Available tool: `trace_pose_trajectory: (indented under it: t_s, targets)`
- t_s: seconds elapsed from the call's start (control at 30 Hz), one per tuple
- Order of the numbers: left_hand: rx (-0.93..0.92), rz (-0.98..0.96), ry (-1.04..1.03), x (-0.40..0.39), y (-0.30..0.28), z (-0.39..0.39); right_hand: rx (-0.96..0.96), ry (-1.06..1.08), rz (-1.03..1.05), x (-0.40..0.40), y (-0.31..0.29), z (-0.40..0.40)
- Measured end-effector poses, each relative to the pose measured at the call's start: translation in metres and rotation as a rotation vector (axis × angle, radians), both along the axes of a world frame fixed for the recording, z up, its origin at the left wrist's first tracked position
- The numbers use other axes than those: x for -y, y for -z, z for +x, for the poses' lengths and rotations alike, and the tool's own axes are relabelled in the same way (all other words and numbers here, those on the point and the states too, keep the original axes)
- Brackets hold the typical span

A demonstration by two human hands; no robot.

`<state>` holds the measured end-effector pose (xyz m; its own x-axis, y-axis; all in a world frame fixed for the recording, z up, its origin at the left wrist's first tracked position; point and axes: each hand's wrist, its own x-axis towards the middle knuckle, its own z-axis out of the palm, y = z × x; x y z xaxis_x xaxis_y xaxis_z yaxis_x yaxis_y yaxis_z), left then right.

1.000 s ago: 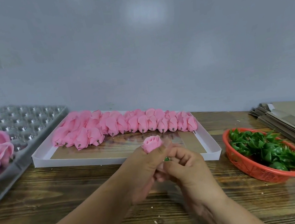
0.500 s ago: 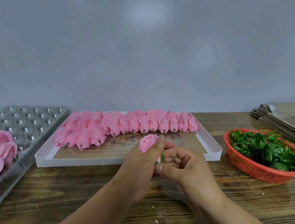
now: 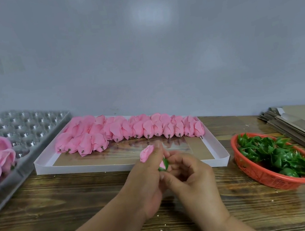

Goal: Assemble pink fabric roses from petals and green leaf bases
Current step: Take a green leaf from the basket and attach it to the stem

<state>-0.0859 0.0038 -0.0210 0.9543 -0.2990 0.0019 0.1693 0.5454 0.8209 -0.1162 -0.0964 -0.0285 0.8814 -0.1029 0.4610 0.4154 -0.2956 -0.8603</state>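
Both forearms are reaching in over the table (image 3: 81, 203), the left hand (image 3: 148, 176) gripping one rose (image 3: 146, 153) while the right hand (image 3: 190, 176) is pinching one leaf base (image 3: 164, 165), showing more green than a second ago, near one basket (image 3: 270, 179) and tray (image 3: 61, 167).

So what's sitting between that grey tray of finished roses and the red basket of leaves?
In the head view, a white tray of pink buds lies between them.
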Motion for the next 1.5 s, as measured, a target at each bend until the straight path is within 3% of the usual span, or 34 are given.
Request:
trace_pose_trajectory:
  t_s: [0.1, 0.33, 0.7, 0.97, 1.23, 1.37, 1.5]
  targets:
    - [-0.062, -0.068, 0.003, 0.002, 0.001, -0.001, 0.129, 0.071, -0.272, 0.001, 0.002, -0.002]
    - [-0.109, -0.123, 0.055, 0.004, -0.001, -0.002, 0.463, 0.198, -0.573, 0.004, -0.001, 0.0]
    - [-0.265, -0.144, -0.06, 0.005, -0.009, -0.006, 0.58, 0.266, -0.782, 0.0, -0.003, -0.001]
    - [-0.28, -0.167, -0.007, 0.008, -0.011, -0.013, 0.549, 0.222, -0.624, 0.005, -0.001, 0.002]
    - [-0.069, 0.203, 0.141, 0.001, -0.015, -0.007, 0.067, 0.118, -0.015, 0.008, -0.011, 0.004]
    - [0.025, 0.376, 0.083, -0.006, -0.017, -0.001, -0.005, 0.037, 0.147, 0.008, -0.014, 0.004]
    - [-0.007, 0.371, 0.091, -0.014, -0.02, 0.004, -0.042, -0.021, 0.224, 0.009, -0.016, 0.004]
